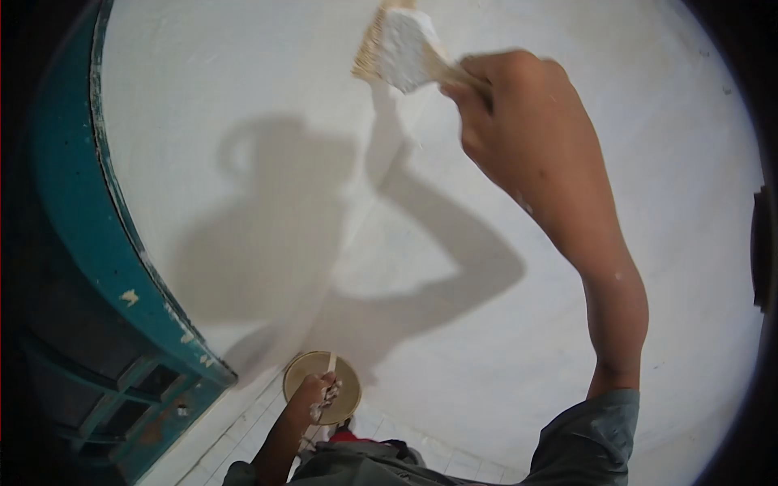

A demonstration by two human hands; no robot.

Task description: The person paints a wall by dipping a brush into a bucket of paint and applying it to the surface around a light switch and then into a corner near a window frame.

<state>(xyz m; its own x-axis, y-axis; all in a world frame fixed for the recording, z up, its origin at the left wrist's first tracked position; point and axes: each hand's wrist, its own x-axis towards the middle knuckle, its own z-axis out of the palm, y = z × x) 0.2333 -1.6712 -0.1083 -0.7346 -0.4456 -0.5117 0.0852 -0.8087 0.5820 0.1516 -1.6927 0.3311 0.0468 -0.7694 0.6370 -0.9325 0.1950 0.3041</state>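
Note:
High in the view, my right hand (519,105) is closed around the handle of a wide paintbrush (409,50). Thick white paint coats the brush's near side, and tan bristles show along its left edge, right at the white wall (454,170). Low in the view, my left hand (314,395) overlaps a round tan bucket (354,387). White paint smears its curled fingers. A pale flat stick (332,361) rises from between them over the bucket's opening; its lower end is hidden by the hand.
A teal door frame (105,235) with chipped paint borders the wall on the left, above a paned door (121,397). White floor tiles (251,425) lie below. A dark object (760,247) is at the far right. My shadow falls across the wall corner.

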